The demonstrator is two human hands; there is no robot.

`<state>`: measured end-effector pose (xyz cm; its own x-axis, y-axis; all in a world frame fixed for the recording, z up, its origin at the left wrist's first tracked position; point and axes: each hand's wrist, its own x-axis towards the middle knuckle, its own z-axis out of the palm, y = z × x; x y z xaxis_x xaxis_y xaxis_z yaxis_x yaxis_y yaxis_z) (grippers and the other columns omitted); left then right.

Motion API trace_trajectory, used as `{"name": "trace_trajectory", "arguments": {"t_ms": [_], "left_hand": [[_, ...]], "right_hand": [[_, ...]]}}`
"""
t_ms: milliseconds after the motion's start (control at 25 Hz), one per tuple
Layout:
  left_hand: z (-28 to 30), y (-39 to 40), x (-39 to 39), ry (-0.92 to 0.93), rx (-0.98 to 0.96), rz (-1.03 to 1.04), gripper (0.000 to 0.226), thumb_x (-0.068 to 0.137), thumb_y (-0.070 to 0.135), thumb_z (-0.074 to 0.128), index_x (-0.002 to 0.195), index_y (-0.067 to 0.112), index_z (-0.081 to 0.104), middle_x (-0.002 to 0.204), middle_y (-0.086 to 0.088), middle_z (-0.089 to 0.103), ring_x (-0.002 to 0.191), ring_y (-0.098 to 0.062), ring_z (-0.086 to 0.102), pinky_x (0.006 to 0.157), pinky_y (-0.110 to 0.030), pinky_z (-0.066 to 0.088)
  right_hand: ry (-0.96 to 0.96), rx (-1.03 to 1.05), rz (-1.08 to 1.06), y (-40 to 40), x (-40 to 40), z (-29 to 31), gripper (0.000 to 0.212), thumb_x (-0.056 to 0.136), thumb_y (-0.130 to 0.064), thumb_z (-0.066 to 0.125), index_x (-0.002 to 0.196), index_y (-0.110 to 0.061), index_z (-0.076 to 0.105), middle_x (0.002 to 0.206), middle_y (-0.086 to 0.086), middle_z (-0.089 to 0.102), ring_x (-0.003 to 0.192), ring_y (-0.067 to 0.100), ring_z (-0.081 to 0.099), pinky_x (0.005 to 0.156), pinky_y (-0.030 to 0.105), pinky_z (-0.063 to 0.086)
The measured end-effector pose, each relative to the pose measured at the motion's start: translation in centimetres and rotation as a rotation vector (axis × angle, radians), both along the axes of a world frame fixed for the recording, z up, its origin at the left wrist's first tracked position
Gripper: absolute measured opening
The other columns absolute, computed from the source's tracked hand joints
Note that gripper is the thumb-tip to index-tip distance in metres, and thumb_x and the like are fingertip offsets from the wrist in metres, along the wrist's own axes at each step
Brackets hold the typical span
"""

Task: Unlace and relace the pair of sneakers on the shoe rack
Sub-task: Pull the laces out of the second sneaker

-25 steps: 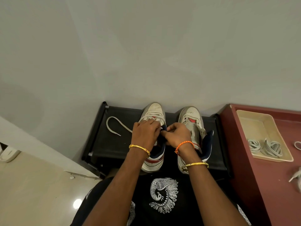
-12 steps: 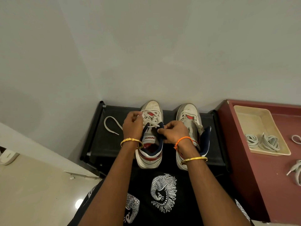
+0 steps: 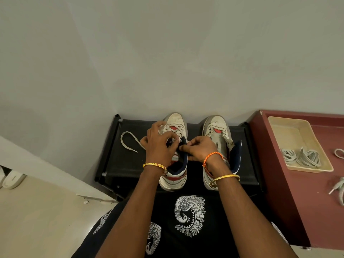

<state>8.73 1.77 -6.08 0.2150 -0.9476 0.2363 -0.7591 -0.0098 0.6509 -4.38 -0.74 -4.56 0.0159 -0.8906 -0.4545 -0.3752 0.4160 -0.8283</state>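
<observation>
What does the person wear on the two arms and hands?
Both forearms are bare, with no sleeves in view. The left hand has one thin gold bangle at the wrist. The right hand has a braided orange thread band at the wrist and a gold bangle lower on the forearm. No gloves or rings are visible.

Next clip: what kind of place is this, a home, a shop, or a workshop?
Most likely a home entryway or hall corner. A low black fabric-topped shoe rack stands against a plain pale wall, a pair of worn white sneakers on it, and white slip-on footwear lies on the glossy beige floor.
</observation>
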Motion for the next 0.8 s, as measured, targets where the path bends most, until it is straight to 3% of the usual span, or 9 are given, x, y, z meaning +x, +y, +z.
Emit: {"name": "trace_trajectory", "arguments": {"t_ms": [160,280,360,440,480,520,640,720,800], "left_hand": [[0.7,0.0,1.1,0.29,-0.134,0.12,0.014,0.076,0.021,0.074,0.077,0.031,0.065,0.124,0.012,0.042,0.114,-0.009,0.042,0.099,-0.044,0.034],[1.2,-0.5,3.2,0.65,-0.2,0.48,0.005,0.083,0.021,0.068,0.085,0.018,0.065,0.119,0.001,0.052,0.108,-0.013,0.052,0.099,-0.04,0.045],[1.2,-0.5,4.3,0.894,-0.154,0.692,0.012,0.086,0.022,0.064,0.094,0.013,0.064,0.113,-0.008,0.058,0.101,-0.017,0.058,0.092,-0.037,0.051],[1.6,-0.4,3.8,1.07,-0.052,0.75,0.008,0.089,0.018,0.06,0.096,0.016,0.057,0.1,-0.005,0.058,0.086,-0.013,0.056,0.091,-0.039,0.051],[1.9,-0.2,3.4,1.03,-0.036,0.707,0.011,0.089,0.016,0.059,0.099,0.017,0.054,0.097,-0.002,0.055,0.083,-0.012,0.055,0.094,-0.043,0.049],[1.9,0.0,3.1,0.863,-0.05,0.609,0.021,0.087,0.015,0.061,0.105,0.018,0.051,0.103,-0.001,0.053,0.09,-0.013,0.055,0.098,-0.046,0.046],[1.4,0.6,2.3,0.139,-0.047,0.142,0.049,0.075,0.021,0.071,0.12,0.027,0.054,0.136,-0.002,0.037,0.129,-0.021,0.032,0.105,-0.042,0.024],[0.8,0.8,1.2,-0.154,0.032,-0.032,0.034,0.076,0.028,0.071,0.11,0.029,0.065,0.141,-0.001,0.033,0.135,-0.022,0.02,0.105,-0.043,0.017],[0.3,0.8,-0.2,-0.239,0.103,-0.071,0.024,0.083,0.03,0.066,0.107,0.026,0.068,0.141,-0.001,0.036,0.136,-0.021,0.019,0.105,-0.041,0.015]], "right_hand": [[-0.056,0.025,-0.015,0.0,-0.1,-0.1,0.022,0.073,-0.011,0.079,0.072,-0.007,0.058,0.08,0.014,0.067,0.081,0.031,0.07,0.076,0.042,0.059],[-0.059,0.036,-0.013,0.1,-0.1,-0.2,0.021,0.073,-0.012,0.079,0.072,-0.008,0.059,0.079,0.011,0.066,0.082,0.029,0.07,0.076,0.041,0.059],[-0.063,0.035,-0.017,0.1,0.0,-0.2,0.021,0.073,-0.012,0.079,0.072,-0.007,0.059,0.082,0.012,0.067,0.083,0.029,0.07,0.076,0.04,0.059],[-0.068,0.032,-0.018,0.1,0.0,-0.2,0.021,0.074,-0.011,0.079,0.073,-0.007,0.058,0.082,0.012,0.066,0.082,0.028,0.069,0.075,0.039,0.059],[-0.07,0.031,-0.018,0.1,-0.1,-0.3,0.02,0.074,-0.011,0.078,0.073,-0.007,0.058,0.081,0.011,0.066,0.082,0.028,0.069,0.074,0.038,0.059],[-0.072,0.03,-0.018,0.1,-0.1,-0.2,0.02,0.074,-0.011,0.078,0.073,-0.007,0.058,0.08,0.011,0.066,0.081,0.027,0.069,0.074,0.038,0.059],[-0.052,0.018,-0.008,0.1,-0.2,-0.2,0.02,0.074,-0.012,0.078,0.074,-0.007,0.059,0.08,0.012,0.066,0.08,0.028,0.07,0.073,0.038,0.059],[-0.025,0.001,0.0,0.2,-0.2,-0.2,0.019,0.075,-0.013,0.077,0.076,-0.006,0.06,0.084,0.015,0.068,0.082,0.028,0.07,0.073,0.037,0.059],[-0.002,-0.018,0.004,0.2,-0.2,-0.2,0.018,0.076,-0.014,0.076,0.076,-0.006,0.06,0.088,0.016,0.069,0.083,0.028,0.07,0.074,0.038,0.059]]}}
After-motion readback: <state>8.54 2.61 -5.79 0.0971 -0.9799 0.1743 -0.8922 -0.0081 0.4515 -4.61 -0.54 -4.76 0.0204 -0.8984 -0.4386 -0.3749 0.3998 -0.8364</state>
